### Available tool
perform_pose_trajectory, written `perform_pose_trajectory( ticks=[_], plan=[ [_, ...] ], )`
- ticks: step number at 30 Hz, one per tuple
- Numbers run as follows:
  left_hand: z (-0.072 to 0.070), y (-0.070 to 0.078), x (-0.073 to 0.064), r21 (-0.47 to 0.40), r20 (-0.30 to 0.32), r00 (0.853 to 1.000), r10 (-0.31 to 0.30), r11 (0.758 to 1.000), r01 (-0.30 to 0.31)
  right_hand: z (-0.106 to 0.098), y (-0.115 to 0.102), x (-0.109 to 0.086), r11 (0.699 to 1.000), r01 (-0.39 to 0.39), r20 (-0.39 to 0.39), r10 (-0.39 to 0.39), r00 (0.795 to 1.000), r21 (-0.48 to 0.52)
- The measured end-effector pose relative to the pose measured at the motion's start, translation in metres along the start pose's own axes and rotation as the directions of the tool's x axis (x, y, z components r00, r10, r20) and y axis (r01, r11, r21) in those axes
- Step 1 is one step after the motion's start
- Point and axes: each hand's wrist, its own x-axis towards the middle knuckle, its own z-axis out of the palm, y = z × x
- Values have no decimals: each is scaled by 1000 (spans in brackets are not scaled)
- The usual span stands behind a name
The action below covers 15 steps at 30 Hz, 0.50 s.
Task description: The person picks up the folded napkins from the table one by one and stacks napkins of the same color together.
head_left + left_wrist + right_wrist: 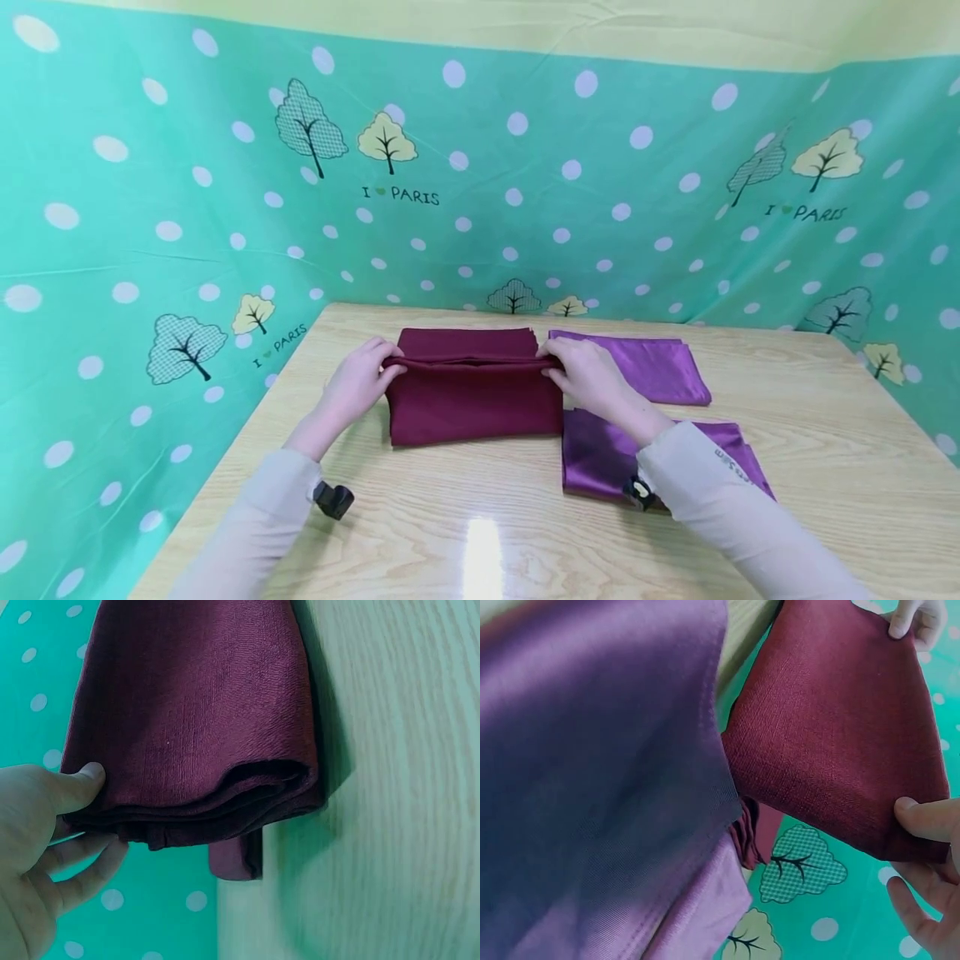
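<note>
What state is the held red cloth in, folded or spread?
Folded: in the left wrist view, the red cloth shows several layers stacked at its near end.

The left hand (362,377) and the right hand (588,375) pinch one folded maroon cloth (476,404), near two folded purple cloths (660,368).

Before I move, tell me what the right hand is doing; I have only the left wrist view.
Observer: The right hand pinches the upper edge of the held maroon cloth at its right end.
Operator: Tell me what lies on that side.
Observer: Two folded cloths: a farther purple cloth and a nearer purple cloth.
Operator: Say whether the arm hides either.
Observer: In the head view, the right sleeve covers part of the nearer one.
</note>
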Motion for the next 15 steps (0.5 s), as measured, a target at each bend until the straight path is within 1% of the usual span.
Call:
perform_pose_trajectory(
  ticks=[8, 15],
  plan=[
    [-4, 1, 3, 18, 1, 1000, -19, 1000, 19, -5, 1, 5, 1000, -1, 3, 1, 1000, 2],
    [-8, 4, 5, 32, -7, 1000, -10, 999, 10, -11, 0, 7, 1000, -3, -2, 3, 1000, 17]
  ],
)
